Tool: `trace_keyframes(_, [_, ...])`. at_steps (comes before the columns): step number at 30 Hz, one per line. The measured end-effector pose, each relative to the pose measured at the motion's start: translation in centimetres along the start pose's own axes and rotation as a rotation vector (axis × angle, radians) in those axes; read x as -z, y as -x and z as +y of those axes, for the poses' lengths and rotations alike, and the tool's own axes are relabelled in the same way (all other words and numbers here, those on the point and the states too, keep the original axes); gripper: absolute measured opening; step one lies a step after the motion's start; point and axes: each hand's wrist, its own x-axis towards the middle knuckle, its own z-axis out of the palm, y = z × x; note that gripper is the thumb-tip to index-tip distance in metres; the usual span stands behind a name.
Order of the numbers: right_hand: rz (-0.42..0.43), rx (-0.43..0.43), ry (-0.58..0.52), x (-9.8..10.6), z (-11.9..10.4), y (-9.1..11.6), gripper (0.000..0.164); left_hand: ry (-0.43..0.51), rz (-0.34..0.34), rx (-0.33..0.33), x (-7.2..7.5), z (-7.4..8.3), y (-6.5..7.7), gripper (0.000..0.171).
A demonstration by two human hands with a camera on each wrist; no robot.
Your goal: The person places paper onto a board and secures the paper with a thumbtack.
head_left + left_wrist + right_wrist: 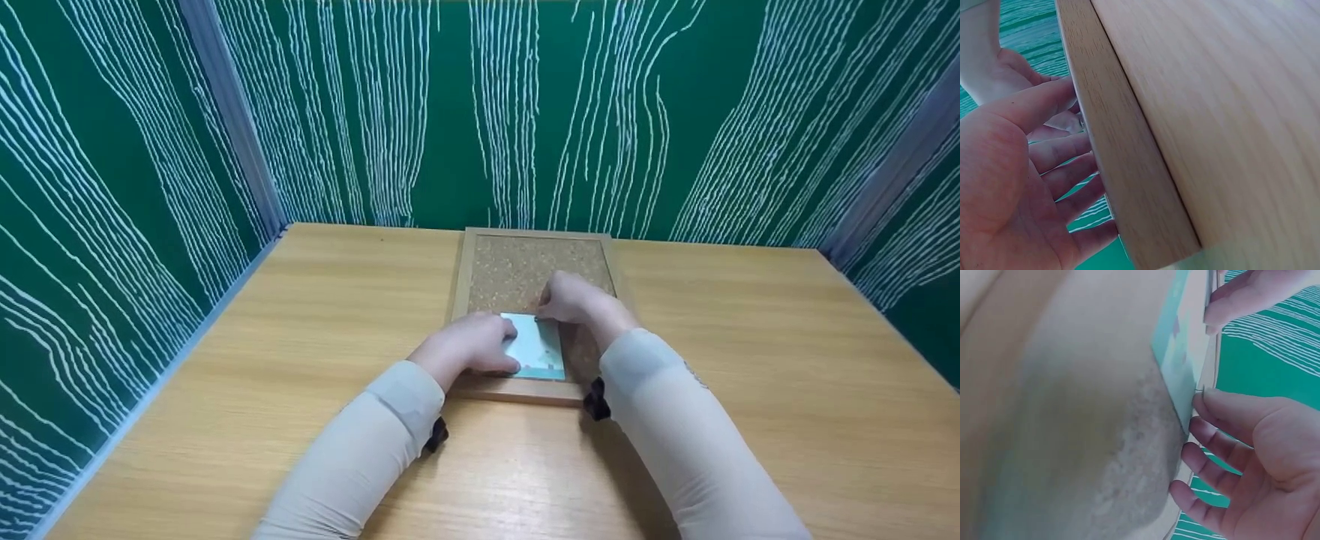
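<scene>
A pale blue-green card (536, 346) lies on the lower part of a wood-framed cork board (525, 262). My left hand (480, 341) rests at the card's left side, its thumb and fingers touching it; in the left wrist view the fingers (1067, 152) look mostly straight and meet the board beyond its frame. At the card's upper right part, my right hand (570, 300) pinches a small thin pin (1199, 390) between thumb and forefinger. The other right-hand fingers (1207, 467) touch the board's surface. How deep the pin's tip sits is too small to tell.
The board lies on a light wooden table (337, 292), its far end near the table's back edge. Green panels (450, 112) with white wavy lines enclose the table at the back and sides. Each wrist bears a small dark device (598, 400) below the sleeve.
</scene>
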Motion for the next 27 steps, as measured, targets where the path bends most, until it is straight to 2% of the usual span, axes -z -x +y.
trace_keyframes(8, [0.048, -0.006, -0.006, 1.4, -0.3, 0.1, 0.015, 0.007, -0.005, 0.005, 0.1, 0.1, 0.0, 0.059])
trace_keyframes(12, [0.084, 0.025, 0.012, 2.3, -0.3, 0.4, 0.017, -0.035, 0.009, -0.031, 0.1, 0.0, -0.1, 0.056])
trace_keyframes(15, [0.096, 0.053, 0.012, 2.7, -0.3, 0.5, 0.025, -0.061, 0.019, -0.053, 0.1, 0.0, -0.2, 0.055])
trace_keyframes(19, [0.094, 0.041, -0.026, 2.9, -0.1, 0.5, 0.036, -0.052, 0.017, -0.041, 0.2, 0.0, -0.2, 0.057])
trace_keyframes(27, [0.059, -0.03, -0.027, 2.2, 1.0, 0.2, 0.047, -0.039, 0.002, -0.021, 0.2, 0.0, -0.1, 0.058])
